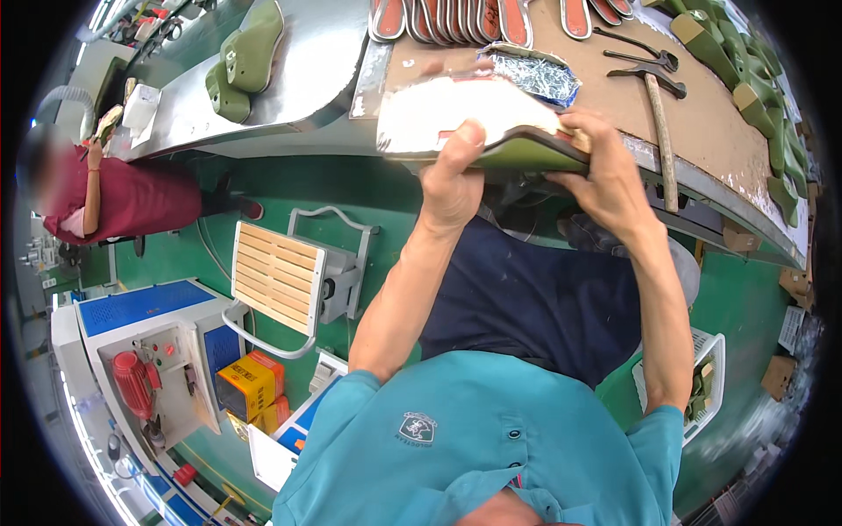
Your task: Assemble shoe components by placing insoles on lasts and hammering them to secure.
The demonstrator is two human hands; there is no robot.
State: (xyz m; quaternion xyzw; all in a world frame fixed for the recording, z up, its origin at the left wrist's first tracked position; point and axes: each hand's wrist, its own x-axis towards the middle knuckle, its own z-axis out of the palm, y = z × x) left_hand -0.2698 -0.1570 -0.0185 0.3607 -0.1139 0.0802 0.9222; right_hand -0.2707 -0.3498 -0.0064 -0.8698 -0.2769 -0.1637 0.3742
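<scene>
Both hands hold a green shoe last (531, 156) up in front of the workbench's edge. A pale, overexposed piece with a bit of red along it covers the upper side of the last; I cannot make out what it is. My left hand (452, 180) is closed on the near side, thumb lying over the pale piece. Around the right end of the last, my right hand (605, 175) grips with thumb below and fingers above. Just behind stands an open blue box of small metal nails (539, 74), partly hidden by the pale piece.
Pincers (645, 74) and a wooden-handled hammer (662, 131) lie on the bench (719, 167) at right, the handle overhanging its edge. Red insoles (447, 17) line the back; several green lasts (754, 96) fill the far right. A person in dark red (132, 197) sits at left near a slatted chair (276, 285).
</scene>
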